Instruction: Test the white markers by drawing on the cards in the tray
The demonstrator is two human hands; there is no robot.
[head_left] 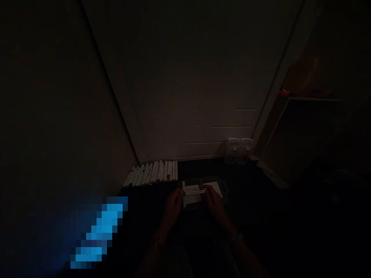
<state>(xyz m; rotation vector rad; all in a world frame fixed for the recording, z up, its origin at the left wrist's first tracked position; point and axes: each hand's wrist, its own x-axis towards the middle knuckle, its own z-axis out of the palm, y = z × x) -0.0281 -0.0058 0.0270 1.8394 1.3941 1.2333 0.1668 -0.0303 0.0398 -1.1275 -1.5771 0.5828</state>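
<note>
Between my two hands lies a white marker [194, 192], held almost level, with a green part at its left end. My left hand [174, 199] is closed on that green end. The fingers of my right hand [213, 197] pinch the other end. Beneath them, an open clear plastic case [225, 188] rests on the dark floor, its two halves spread side by side. Pale sheets or inserts show inside both halves. One more white marker [183, 186] stands out along the left side of the case, partly behind my left fingers.
Several white markers [156, 172] lie in a row by the wall, left of the case. Two clear cases with handles [238, 150] stand upright at the wall. A shelf unit [290, 127] is on the right. A pixelated blue glow [101, 231] appears lower left. The room is very dark.
</note>
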